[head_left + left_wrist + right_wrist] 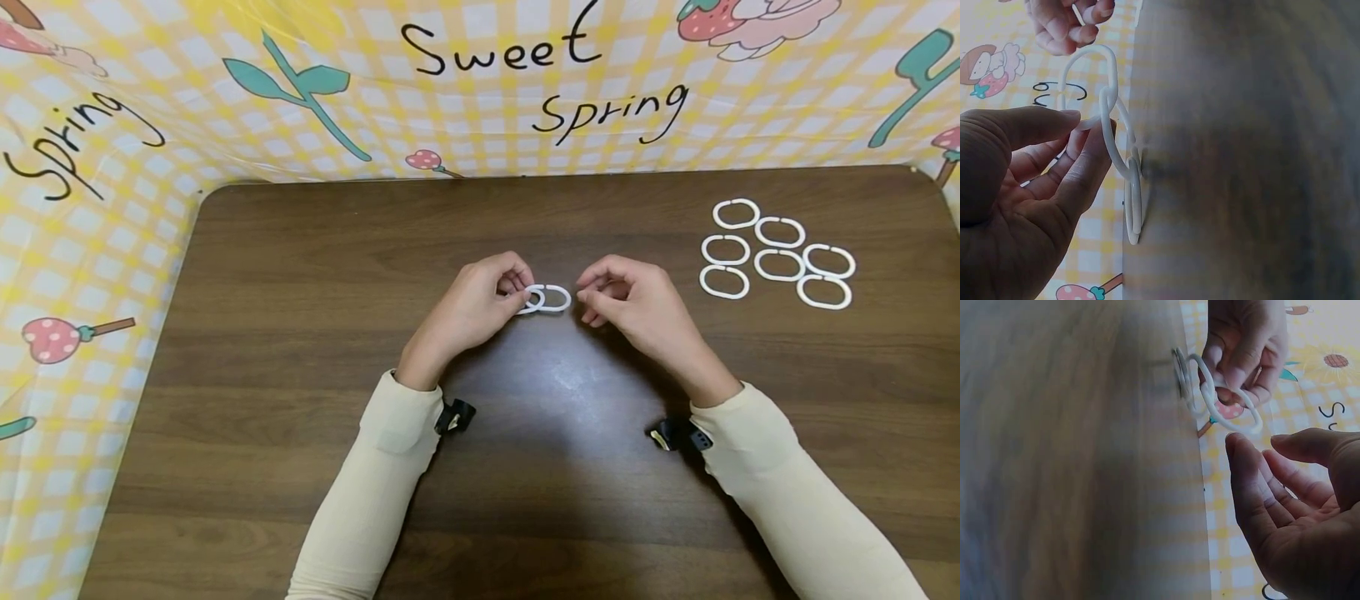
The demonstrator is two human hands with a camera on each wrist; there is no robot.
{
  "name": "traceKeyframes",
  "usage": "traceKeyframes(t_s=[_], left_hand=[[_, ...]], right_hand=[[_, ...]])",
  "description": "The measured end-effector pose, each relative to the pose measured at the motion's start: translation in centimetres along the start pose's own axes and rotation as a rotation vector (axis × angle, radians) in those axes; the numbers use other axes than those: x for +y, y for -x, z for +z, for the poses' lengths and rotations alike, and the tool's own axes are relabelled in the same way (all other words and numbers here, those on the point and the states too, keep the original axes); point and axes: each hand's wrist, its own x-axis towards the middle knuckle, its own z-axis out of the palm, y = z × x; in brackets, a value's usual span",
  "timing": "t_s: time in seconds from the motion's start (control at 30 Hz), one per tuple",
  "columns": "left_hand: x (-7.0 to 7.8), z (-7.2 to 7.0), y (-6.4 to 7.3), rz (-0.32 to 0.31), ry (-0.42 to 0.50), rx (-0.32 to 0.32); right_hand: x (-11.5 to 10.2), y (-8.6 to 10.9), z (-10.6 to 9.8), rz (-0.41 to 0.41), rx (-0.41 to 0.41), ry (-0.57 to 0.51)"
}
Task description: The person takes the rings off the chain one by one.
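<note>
In the left wrist view, a short chain of white oval plastic links hangs from my left hand. Thumb and fingertips pinch the top link at its lower end. A second link is looped through it, and at least one more link hangs lower, close to the tabletop. Each link seems to have a small split. My right hand is just right of the top link, apart from it, its fingers loosely bent and a gap between thumb and forefinger, holding nothing.
Several loose white links lie grouped on the brown wooden table at the far right. A yellow checked cloth printed with words and flowers stands behind and to the left of the table. Small black cameras are strapped to both sleeves.
</note>
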Motion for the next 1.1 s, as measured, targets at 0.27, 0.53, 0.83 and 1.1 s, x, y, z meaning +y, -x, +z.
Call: traceKeyframes(t_s=[0.27, 0.53, 0.83, 1.1], left_hand=[[0.0, -0.1, -0.1, -0.007, 0.012, -0.007], [0.0, -0.1, 0.0, -0.011, 0.021, -0.006], [0.1, -0.2, 0.2, -0.007, 0.026, 0.001], [-0.1, -0.4, 0.3, -0.004, 0.049, 0.007]], right_hand=[[-0.2, -0.6, 1.1, 0.012, -0.024, -0.009], [-0.2, -0.8, 1.8, 0.015, -0.031, -0.022], [-0.2, -0.9, 1.8, 0.026, -0.017, -0.002], [-0.2, -0.8, 1.5, 0.023, -0.009, -0.011]])
